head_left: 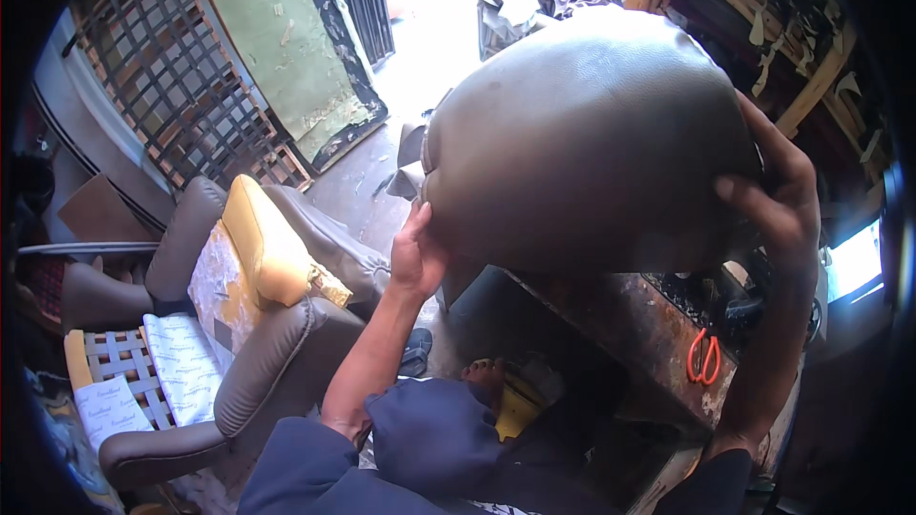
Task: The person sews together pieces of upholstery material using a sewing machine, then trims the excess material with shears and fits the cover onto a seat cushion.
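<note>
You are holding puffy, rounded, dark brown leather-like cushion (582,153) up in front, between both hands. Its long way is running mostly left to right. Left hand (418,253) is pinching lower left edge; its finger tips are hiding. Right hand (787,205) is spreading wide round right edge, thumb resting on big smooth face. Both hands are touching, so neither is nearer. Bright orange looped handles (704,358) are lying on worn brown table (596,310), below cushion, beside right forearm.

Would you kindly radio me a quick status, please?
Left hand, right hand holding cushion. Cushion raised, partly hiding bench. Orange handles on bench, apart from hands.
</note>
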Tool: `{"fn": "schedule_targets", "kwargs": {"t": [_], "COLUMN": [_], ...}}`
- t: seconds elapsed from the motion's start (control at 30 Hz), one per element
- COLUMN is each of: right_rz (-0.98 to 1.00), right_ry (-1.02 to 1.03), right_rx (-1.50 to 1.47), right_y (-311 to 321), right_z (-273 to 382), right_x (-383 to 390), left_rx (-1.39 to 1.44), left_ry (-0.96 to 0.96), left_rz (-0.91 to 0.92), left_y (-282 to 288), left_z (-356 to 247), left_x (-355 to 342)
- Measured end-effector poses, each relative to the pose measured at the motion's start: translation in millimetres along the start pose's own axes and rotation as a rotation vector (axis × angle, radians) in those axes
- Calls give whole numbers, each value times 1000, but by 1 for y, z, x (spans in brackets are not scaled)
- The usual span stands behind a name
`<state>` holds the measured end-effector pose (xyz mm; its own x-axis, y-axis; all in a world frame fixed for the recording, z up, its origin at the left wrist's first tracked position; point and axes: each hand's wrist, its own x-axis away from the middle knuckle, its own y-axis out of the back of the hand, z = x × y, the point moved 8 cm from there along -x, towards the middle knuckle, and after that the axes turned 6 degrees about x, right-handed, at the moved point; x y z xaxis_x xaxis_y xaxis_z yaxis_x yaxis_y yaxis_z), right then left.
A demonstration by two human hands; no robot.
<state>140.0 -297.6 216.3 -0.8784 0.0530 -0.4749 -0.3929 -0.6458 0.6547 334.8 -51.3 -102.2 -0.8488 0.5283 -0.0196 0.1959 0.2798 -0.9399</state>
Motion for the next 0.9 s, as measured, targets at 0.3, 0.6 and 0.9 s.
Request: {"fn": "schedule_targets", "kwargs": {"t": [0.3, 0.6, 0.9], "right_rz": [-385, -495, -119], "right_ry": [89, 38, 10], "right_rx": [-52, -21, 674], "right_y": [133, 231, 36], "right_z": [-63, -144, -99], "right_x": [-17, -12, 78], "left_rx": [355, 326, 220], "left_ry": [-88, -13, -118], "left_rz": [298, 598, 169], "left_y": [-98, -129, -23], "left_z": [-70, -65, -68], "left_x": [-82, -129, -97]}}
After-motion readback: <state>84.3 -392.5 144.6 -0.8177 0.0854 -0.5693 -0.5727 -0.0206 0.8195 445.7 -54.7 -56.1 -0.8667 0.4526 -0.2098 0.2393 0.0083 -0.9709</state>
